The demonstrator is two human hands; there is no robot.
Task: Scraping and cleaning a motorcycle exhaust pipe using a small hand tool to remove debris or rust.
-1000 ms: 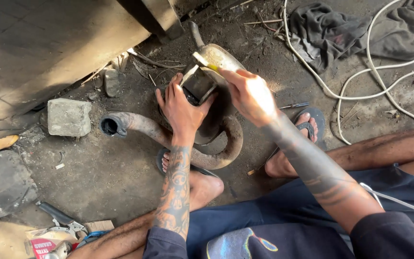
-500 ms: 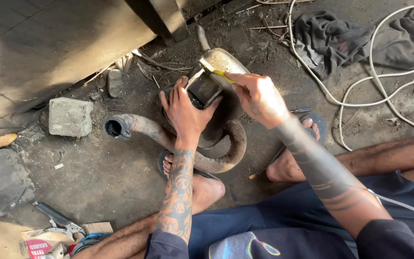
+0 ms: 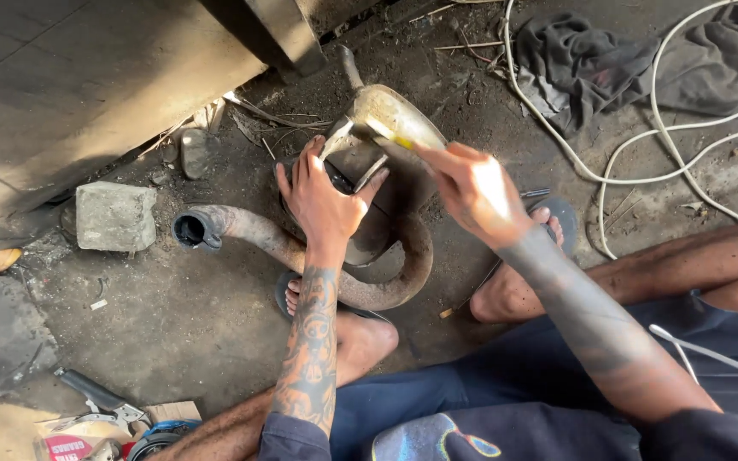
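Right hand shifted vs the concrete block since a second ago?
No clear shift. The right hand sits about as far right of the concrete block as before, on the tool at the metal part.

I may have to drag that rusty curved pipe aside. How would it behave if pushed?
The rusty curved pipe looks like rigid metal, so probably stiff and fairly heavy. Its bend should make it pivot or scrape rather than roll. The left hand grips the part above it.

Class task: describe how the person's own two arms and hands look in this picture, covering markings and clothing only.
Both hands are bare, with no gloves. The left hand leads to a forearm covered in dark, detailed tattoos. The right hand leads to a forearm with broader, fainter tattoo bands. Dark sleeves end near the elbows on both arms. No rings or watch can be made out.
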